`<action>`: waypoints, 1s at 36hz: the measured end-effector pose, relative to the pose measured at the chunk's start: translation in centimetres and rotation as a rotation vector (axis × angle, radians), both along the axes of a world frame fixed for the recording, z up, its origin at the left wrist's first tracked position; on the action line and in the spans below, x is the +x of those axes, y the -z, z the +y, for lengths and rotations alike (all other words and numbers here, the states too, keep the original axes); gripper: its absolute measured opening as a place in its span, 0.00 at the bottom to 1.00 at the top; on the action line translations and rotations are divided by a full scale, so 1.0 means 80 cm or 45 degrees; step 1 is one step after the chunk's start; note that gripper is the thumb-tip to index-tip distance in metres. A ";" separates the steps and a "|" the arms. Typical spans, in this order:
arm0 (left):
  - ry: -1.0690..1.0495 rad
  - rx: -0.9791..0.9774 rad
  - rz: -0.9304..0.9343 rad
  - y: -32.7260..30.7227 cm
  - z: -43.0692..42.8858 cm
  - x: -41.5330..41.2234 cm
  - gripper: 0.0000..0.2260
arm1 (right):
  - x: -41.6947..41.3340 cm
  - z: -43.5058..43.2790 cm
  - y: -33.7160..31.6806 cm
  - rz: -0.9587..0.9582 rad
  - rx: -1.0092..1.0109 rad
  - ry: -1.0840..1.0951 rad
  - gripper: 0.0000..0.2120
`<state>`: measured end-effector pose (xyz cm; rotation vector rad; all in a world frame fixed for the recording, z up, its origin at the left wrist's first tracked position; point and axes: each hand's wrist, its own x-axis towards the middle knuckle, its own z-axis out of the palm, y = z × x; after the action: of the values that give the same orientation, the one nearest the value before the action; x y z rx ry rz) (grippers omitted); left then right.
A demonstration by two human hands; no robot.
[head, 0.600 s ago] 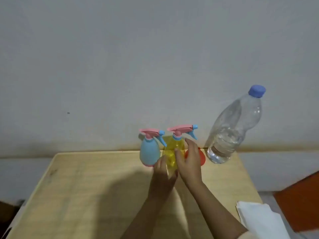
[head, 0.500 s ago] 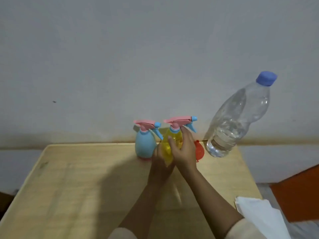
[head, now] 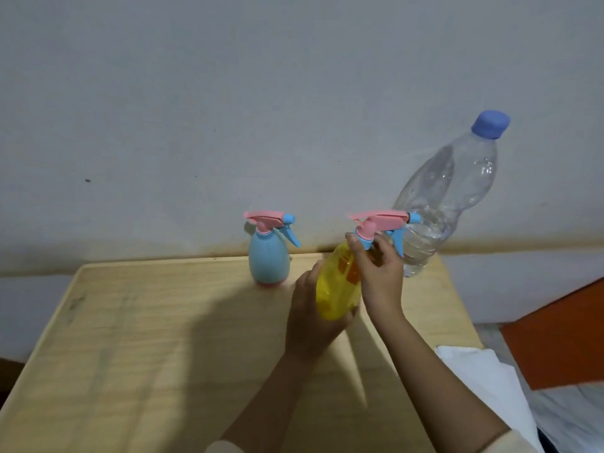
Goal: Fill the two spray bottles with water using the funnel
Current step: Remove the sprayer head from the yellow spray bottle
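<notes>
The yellow spray bottle [head: 336,289] with a pink and blue trigger head is lifted off the table and tilted. My left hand [head: 310,315] cups its body from below. My right hand [head: 380,273] grips its neck just under the pink head. A blue spray bottle [head: 268,259] with the same kind of head stands upright at the table's far edge, to the left. A large clear water bottle [head: 447,197] with a blue cap, partly filled, stands at the far right behind my right hand. The funnel is hidden; only orange shows through the yellow bottle.
The wooden table [head: 147,354] stands against a grey wall. White paper or cloth [head: 487,384] lies at the table's right front corner. An orange object [head: 562,338] sits off the table to the right.
The yellow bottle has come up off the table and toward me, tilted. My right hand has slid up from its body to the neck under the pink head.
</notes>
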<state>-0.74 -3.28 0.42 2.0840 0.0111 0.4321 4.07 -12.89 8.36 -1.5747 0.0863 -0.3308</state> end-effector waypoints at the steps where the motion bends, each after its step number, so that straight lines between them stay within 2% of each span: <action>1: 0.038 0.040 0.023 -0.003 -0.002 -0.005 0.42 | -0.004 -0.003 -0.004 0.000 -0.008 0.011 0.06; 5: 0.153 0.144 0.108 -0.017 -0.001 -0.023 0.44 | -0.019 -0.005 -0.022 0.036 0.028 0.010 0.07; 9: 0.179 0.199 0.123 -0.035 0.019 -0.038 0.45 | -0.035 -0.001 -0.044 0.149 0.273 -0.095 0.05; 13: 0.391 -0.004 0.251 -0.049 0.045 -0.059 0.44 | -0.050 0.008 -0.053 0.202 0.373 -0.237 0.06; 15: 0.430 -0.104 0.311 -0.055 0.059 -0.067 0.43 | -0.058 0.014 -0.055 0.225 0.456 -0.304 0.06; 17: 0.459 -0.153 0.352 -0.063 0.073 -0.077 0.42 | -0.069 0.020 -0.057 0.259 0.534 -0.422 0.12; 20: 0.493 -0.199 0.384 -0.071 0.090 -0.096 0.42 | -0.086 0.030 -0.058 0.312 0.610 -0.547 0.13; 22: 0.484 -0.208 0.394 -0.078 0.098 -0.106 0.41 | -0.094 0.040 -0.057 0.289 0.573 -0.507 0.11; 24: 0.459 -0.206 0.385 -0.087 0.102 -0.113 0.41 | -0.100 0.054 -0.060 0.247 0.499 -0.338 0.09; 27: 0.434 -0.192 0.344 -0.100 0.105 -0.121 0.40 | -0.106 0.072 -0.067 0.159 0.364 -0.006 0.15; 29: 0.427 -0.200 0.316 -0.106 0.108 -0.126 0.40 | -0.113 0.081 -0.075 0.091 0.375 0.077 0.15; 32: 0.416 -0.204 0.288 -0.112 0.115 -0.132 0.41 | -0.119 0.088 -0.082 0.069 0.494 -0.030 0.05; 34: 0.417 -0.204 0.286 -0.116 0.121 -0.135 0.41 | -0.125 0.090 -0.086 0.037 0.514 -0.132 0.07; 36: 0.413 -0.202 0.286 -0.120 0.125 -0.138 0.41 | -0.127 0.094 -0.088 0.029 0.415 -0.164 0.06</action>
<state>-11.82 6.75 10.00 1.9233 -0.1533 -0.0003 -6.08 -5.34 15.38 -1.2544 0.0532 -0.1865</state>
